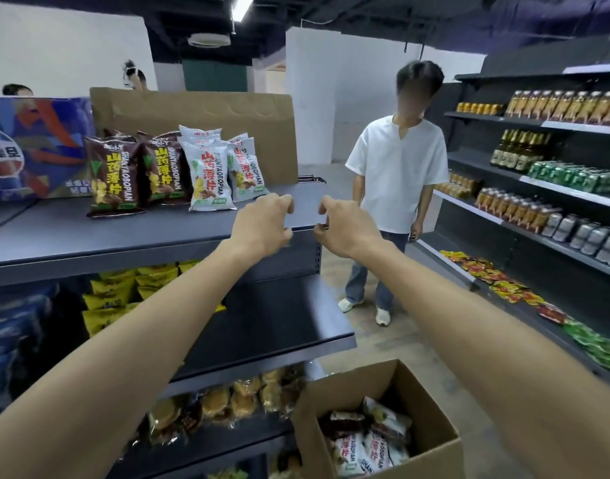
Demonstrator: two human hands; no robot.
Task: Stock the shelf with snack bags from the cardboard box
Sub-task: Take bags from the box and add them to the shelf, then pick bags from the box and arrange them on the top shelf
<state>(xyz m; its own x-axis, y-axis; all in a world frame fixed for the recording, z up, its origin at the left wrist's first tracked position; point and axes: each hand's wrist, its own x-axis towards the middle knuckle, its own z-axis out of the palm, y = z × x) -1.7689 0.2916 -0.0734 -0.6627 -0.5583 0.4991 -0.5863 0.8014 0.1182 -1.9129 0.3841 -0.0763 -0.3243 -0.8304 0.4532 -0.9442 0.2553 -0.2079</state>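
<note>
Head view: both hands [262,226] [345,228] empty above shelf [124,236].

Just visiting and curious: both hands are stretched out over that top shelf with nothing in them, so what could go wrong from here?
1. The white snack bags stand upright near the shelf front; the left hand passing beside them might tip them.
2. The cardboard box sits low on the floor by the aisle, so someone could trip over it.
3. A person in a white shirt stands close; the right hand and arm could bump them.
</note>
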